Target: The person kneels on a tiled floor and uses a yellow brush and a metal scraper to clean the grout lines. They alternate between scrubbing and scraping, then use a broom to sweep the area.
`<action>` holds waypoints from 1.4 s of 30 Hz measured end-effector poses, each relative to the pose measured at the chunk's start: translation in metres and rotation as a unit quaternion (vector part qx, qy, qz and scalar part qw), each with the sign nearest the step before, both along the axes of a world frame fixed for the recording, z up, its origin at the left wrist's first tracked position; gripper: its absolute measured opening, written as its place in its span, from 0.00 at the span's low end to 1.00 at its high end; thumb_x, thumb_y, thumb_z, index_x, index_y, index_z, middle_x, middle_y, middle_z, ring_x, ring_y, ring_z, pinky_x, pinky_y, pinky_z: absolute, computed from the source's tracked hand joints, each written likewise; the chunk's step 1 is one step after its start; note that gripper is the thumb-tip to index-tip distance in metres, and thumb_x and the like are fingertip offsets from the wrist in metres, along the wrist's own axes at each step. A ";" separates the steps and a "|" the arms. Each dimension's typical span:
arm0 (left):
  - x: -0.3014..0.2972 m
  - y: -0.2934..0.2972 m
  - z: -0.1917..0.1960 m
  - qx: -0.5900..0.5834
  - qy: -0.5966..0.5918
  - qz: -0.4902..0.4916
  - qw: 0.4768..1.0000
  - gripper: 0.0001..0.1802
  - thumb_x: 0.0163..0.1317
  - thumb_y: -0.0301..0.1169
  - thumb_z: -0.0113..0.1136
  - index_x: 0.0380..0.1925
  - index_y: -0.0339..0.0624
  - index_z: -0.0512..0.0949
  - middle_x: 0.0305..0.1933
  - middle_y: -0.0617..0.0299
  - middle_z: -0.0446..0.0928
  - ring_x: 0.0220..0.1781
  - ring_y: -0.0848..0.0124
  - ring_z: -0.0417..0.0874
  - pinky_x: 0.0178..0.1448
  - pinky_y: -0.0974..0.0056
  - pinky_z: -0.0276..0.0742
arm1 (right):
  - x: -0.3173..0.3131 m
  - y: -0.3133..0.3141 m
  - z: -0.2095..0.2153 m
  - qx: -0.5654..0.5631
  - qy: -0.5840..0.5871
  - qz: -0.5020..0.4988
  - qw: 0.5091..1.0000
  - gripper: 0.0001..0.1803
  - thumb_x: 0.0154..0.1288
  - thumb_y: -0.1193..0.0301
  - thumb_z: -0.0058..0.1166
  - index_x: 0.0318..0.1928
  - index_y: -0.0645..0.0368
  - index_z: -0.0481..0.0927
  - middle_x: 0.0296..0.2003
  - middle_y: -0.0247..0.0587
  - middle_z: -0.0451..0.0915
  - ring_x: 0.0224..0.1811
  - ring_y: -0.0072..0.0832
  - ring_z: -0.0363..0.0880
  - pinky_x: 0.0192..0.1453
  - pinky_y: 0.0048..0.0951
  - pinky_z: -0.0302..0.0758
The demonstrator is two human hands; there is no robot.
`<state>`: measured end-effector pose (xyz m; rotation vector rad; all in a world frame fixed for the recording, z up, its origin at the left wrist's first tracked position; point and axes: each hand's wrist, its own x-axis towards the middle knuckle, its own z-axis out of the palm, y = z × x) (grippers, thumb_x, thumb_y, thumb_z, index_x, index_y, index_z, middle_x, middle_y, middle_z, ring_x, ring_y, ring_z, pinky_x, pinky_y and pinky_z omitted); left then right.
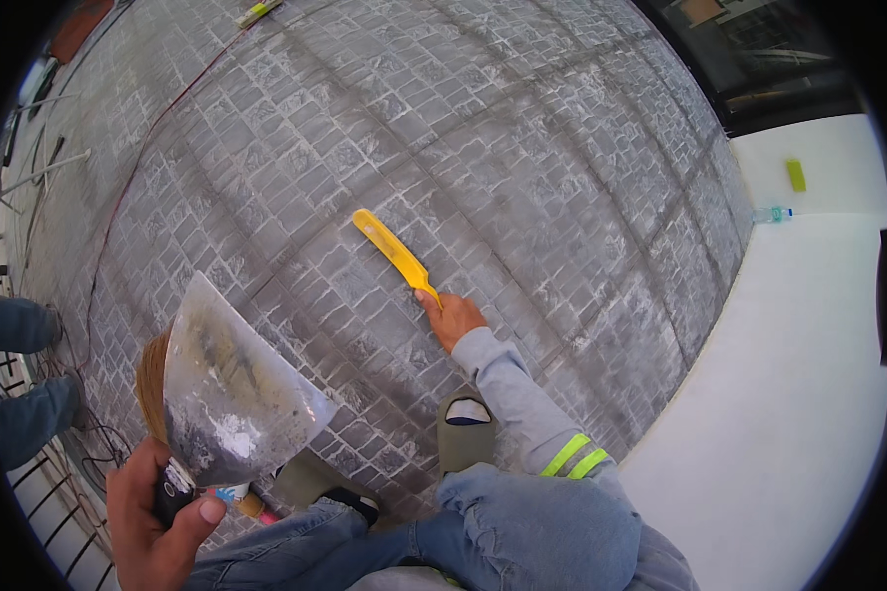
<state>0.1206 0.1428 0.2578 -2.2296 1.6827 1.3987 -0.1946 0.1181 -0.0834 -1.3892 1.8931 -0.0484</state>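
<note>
My left hand [153,522] is closed around the black handle of a broad metal scraper [246,384], raised near the lower left. Its wide blade flares upward and is smeared with white and dark residue. Tan broom bristles [152,384] show behind the blade's left edge; what they belong to is hidden. My right hand [451,319] grips the narrow end of a yellow hand brush [392,249], which points forward and left above the paving. Any bristles under the brush are out of sight.
Grey stone-patterned paving [463,177] with whitish dust surrounds my green sandals [465,433]. At the left are another person's jeans-clad legs [30,414], a red cable [158,118] and metal bars. To the right, a white ledge [769,394] bears a plastic bottle [773,214] and a green block [795,175].
</note>
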 end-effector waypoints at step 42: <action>0.017 0.025 -0.003 -0.093 0.085 0.126 0.984 0.31 0.57 0.40 0.65 0.55 0.31 0.68 0.30 0.66 0.69 0.21 0.83 0.63 0.24 0.76 0.58 | -0.009 0.024 0.013 0.021 0.039 0.002 0.999 0.40 0.67 0.36 0.35 0.36 0.65 0.81 0.31 0.62 0.80 0.37 0.60 0.79 0.40 0.53 0.75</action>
